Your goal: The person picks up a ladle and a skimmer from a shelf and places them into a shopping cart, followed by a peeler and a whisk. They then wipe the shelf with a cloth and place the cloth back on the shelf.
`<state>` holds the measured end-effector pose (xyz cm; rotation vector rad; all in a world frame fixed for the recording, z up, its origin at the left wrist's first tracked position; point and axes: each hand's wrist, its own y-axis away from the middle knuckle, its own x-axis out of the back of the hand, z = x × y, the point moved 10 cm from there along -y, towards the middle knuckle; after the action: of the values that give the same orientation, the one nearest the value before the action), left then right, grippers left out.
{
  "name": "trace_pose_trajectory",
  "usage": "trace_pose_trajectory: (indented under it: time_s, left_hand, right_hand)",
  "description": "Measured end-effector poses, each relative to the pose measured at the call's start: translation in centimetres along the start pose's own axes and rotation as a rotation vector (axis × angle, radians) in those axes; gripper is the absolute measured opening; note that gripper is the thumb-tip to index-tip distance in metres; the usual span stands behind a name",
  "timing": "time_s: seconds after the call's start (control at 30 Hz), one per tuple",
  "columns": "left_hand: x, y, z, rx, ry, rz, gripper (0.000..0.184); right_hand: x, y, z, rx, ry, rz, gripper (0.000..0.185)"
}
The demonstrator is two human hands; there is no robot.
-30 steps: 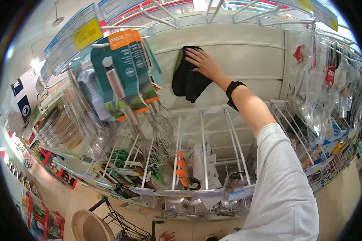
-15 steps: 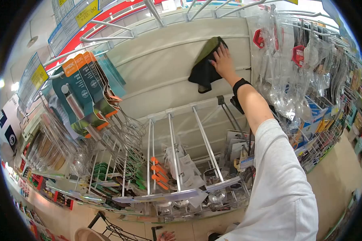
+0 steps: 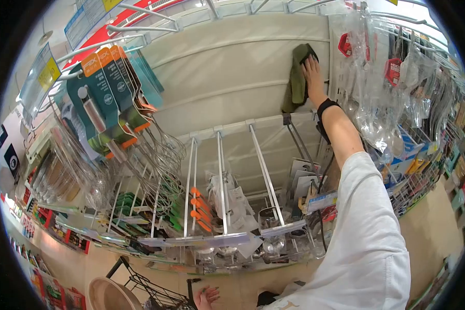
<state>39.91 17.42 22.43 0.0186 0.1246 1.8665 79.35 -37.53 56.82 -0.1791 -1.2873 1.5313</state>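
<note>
My right hand [image 3: 313, 77] is high against the cream back panel [image 3: 232, 72] of a store rack. Its fingers lie over a dark green cloth [image 3: 297, 80], holding it flat to the panel near the right-hand upright. The cloth's lower end hangs just above a row of hooks. A black band [image 3: 327, 106] circles my right wrist. My left hand [image 3: 207, 296] is low at the bottom edge, its fingers apart and holding nothing that I can see. It is beside the black wire frame [image 3: 152, 289] of what looks like a cart.
Bare metal hooks [image 3: 266, 175] stick out below the panel. Carded whisks [image 3: 113, 98] hang at left, and plastic-wrapped utensils [image 3: 372, 103] at right. Price tags [image 3: 49, 75] jut out at upper left. A round beige tub [image 3: 111, 294] is at the bottom left.
My right hand has slid the cloth rightward across the panel, close to the upright. The cloth now hangs more upright and shows more of its green side. My left hand shows more fully.
</note>
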Motion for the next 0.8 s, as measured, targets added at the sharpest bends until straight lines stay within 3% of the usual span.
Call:
trace_pose_trajectory:
  time_s: [0.07,0.13,0.23,0.3,0.33,0.4,0.43,0.57,0.63,0.73,0.77,0.8]
  left_hand:
    - [-0.6,-0.4,-0.7,0.032,-0.001,-0.057,0.056]
    - [-0.1,-0.3,-1.2,0.036,-0.007,-0.014,0.059]
    - [-0.7,-0.7,-0.7,-0.015,0.039,-0.08,0.063]
    - [-0.6,-1.0,-1.1,-0.026,0.084,-0.089,0.068]
    - [-0.4,-1.1,-1.3,-0.029,0.093,-0.088,0.068]
    - [0.0,-1.1,-1.4,-0.015,0.078,-0.082,0.07]
    - [0.1,-1.1,-1.4,-0.016,0.082,-0.08,0.07]
    - [0.9,-1.0,-0.7,-0.008,0.095,-0.036,0.071]
    - [1.0,-1.3,-0.3,-0.036,0.124,-0.023,0.069]
    - [1.7,-2.0,-2.0,0.095,0.108,0.034,0.062]
    - [1.9,-2.1,-2.7,0.1,0.134,0.03,0.058]
    - [2.4,-2.1,-3.6,0.108,0.159,0.027,0.055]
  right_hand:
    - [2.6,0.7,-1.4,0.215,0.012,0.149,0.044]
    - [3.6,0.5,-1.7,0.274,-0.001,0.169,0.043]
    - [5.6,0.8,-2.8,0.41,-0.13,0.313,0.049]
    - [5.0,0.9,-4.5,0.527,-0.191,0.138,0.066]
    - [5.0,0.9,-5.0,0.529,-0.187,0.145,0.066]
    - [6.7,2.7,-7.1,0.707,-0.26,0.32,0.076]
    - [7.5,3.2,-7.2,0.734,-0.368,0.373,0.061]
    - [9.1,3.4,-7.4,0.726,-0.293,0.557,0.077]
    - [8.3,3.1,-8.6,0.81,-0.226,0.47,0.07]
    - [9.7,4.3,-10.4,0.983,-0.242,0.559,0.069]
    - [9.5,5.0,-11.9,1.066,-0.044,0.564,0.059]
    - [10.1,5.2,-12.5,1.079,-0.039,0.577,0.059]
